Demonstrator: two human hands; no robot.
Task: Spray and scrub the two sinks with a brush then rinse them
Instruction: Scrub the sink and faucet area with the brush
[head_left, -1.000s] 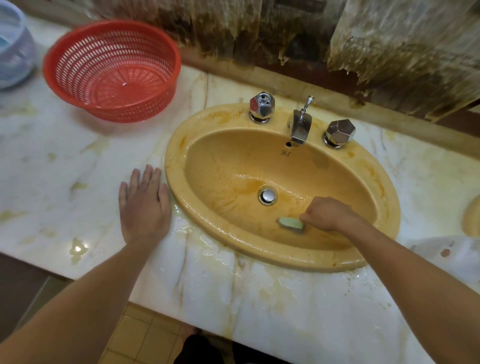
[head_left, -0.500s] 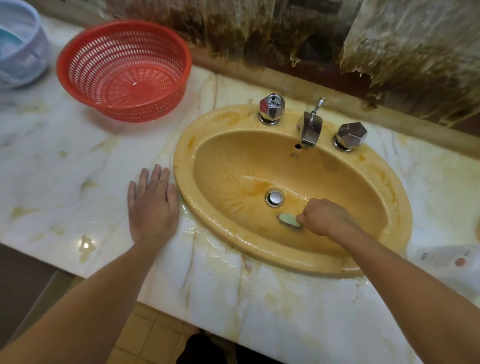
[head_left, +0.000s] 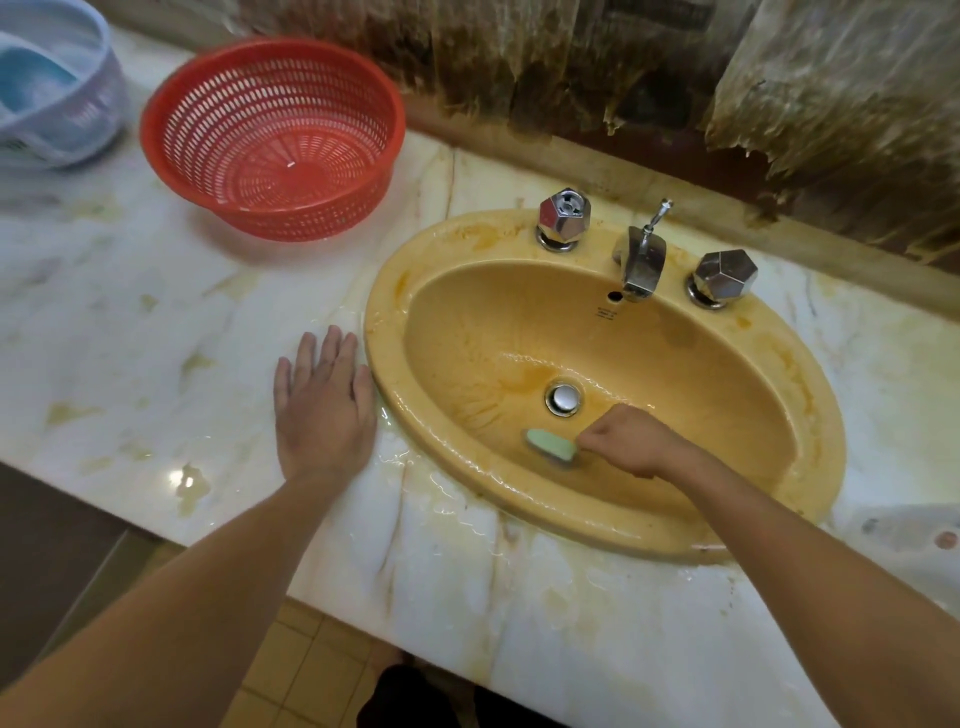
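Observation:
A yellow oval sink with brown stains is set in a marble counter. My right hand grips a pale green brush whose head presses on the near wall of the basin, just below the chrome drain. The handle is hidden in my fist. My left hand lies flat, fingers straight, on the wet counter against the sink's left rim. A chrome tap stands between two faceted knobs, the left knob and the right knob. No water runs from the tap.
A red perforated basket stands on the marble counter at the back left, with a pale blue tub beyond it. Water pools along the sink's front rim. A blurred object lies at the right edge. A stained wall rises behind.
The brush and my right hand have slid a little left along the basin's near wall. The view has shifted so that the sink sits further right. My left hand has stayed flat.

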